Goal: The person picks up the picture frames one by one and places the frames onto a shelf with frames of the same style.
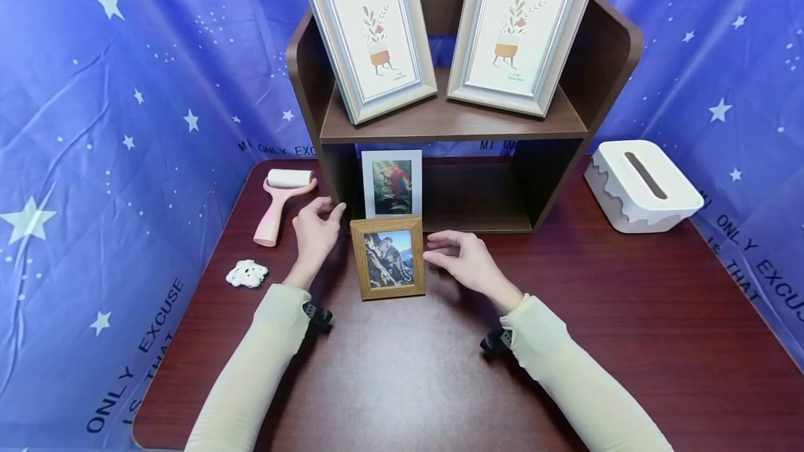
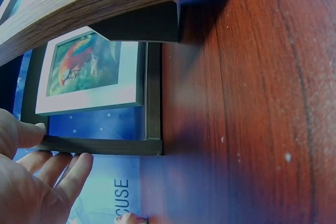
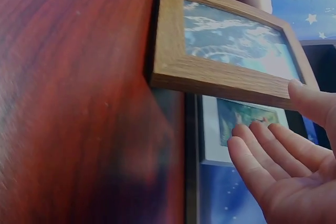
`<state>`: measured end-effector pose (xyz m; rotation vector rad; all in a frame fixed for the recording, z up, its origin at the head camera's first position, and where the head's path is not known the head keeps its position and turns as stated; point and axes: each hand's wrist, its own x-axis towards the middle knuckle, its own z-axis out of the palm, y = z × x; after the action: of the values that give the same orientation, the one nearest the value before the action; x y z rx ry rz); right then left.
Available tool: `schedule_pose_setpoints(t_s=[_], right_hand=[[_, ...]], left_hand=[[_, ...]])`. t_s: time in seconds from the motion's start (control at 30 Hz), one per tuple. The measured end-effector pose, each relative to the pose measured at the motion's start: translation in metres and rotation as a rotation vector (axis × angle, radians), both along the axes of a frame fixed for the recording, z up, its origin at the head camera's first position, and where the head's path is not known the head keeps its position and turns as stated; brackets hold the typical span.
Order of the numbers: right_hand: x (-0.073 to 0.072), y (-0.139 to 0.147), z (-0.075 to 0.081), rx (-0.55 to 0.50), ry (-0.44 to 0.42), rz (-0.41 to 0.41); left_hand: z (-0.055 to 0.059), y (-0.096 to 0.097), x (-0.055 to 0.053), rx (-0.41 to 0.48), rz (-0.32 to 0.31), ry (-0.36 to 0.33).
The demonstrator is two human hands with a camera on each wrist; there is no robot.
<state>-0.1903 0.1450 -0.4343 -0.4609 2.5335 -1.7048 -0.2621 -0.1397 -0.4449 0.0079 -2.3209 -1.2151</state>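
A brown wooden photo frame with a leopard picture stands on the table in front of the shelf. My right hand is at its right edge, fingers extended and thumb tip right at the wood; in the right wrist view the thumb overlaps the frame's side. My left hand is beside the shelf's left side panel, apart from the brown frame, with thumb and fingers spread loosely near the panel's front edge. Behind the brown frame, a white photo frame with a parrot picture stands in the lower compartment, its bottom hidden.
The brown shelf bears two large silvery photo frames on its upper level. Left of it lie a pink lint roller and a small white spotted item. A white tissue box sits at the right. A starry blue curtain surrounds the table.
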Motion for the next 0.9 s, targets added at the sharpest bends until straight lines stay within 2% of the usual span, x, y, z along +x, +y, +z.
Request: schedule_pose_setpoints(t_s=[0.33, 0.9], right_hand=[[0.0, -0.007, -0.017, -0.038, -0.038, -0.016], [-0.001, -0.015, -0.021, -0.094, -0.085, 0.002]], left_hand=[[0.0, 0.0, 0.0, -0.006, 0.004, -0.019], [0.001, 0.001, 0.0, 0.008, 0.013, -0.029]])
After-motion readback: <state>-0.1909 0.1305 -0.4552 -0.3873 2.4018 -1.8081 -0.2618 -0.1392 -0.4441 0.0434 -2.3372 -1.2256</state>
